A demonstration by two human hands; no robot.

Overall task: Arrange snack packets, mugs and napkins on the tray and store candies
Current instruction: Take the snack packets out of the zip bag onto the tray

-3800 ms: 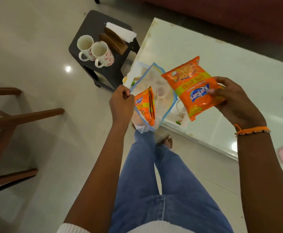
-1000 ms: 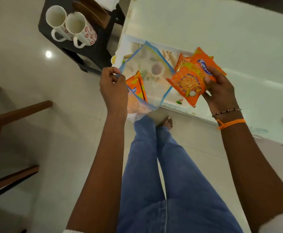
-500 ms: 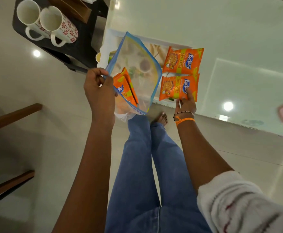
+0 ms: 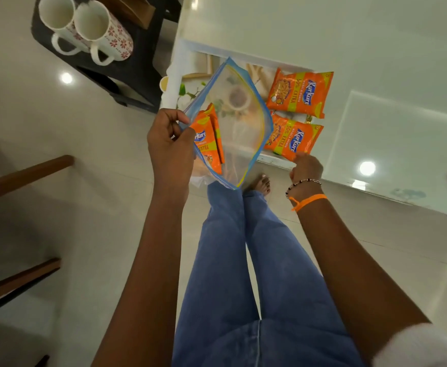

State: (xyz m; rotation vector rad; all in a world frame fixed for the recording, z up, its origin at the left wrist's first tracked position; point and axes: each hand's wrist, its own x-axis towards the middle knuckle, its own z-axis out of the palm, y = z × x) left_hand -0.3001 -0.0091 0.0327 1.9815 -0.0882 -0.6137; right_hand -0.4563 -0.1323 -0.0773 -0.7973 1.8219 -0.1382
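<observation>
Zip bag (image 4: 239,123): clear with a blue rim, held open in the air above the tray's near edge; orange snack packets (image 4: 208,137) stand inside against its left wall.
Left hand (image 4: 170,152): fingers curled, pinching the bag's left rim.
Tray (image 4: 188,62): white-rimmed with a printed picture, on the pale worktop (image 4: 323,30); it carries two orange packets, far packet (image 4: 299,92) and near packet (image 4: 292,137), lying flat side by side.
Right hand (image 4: 306,168): fingertips touch the near packet's near edge; whether they grip it I cannot tell.
Black side table (image 4: 135,67): carries two empty flower-patterned mugs (image 4: 95,33), upright and touching, beside a wooden napkin holder (image 4: 135,9).
</observation>
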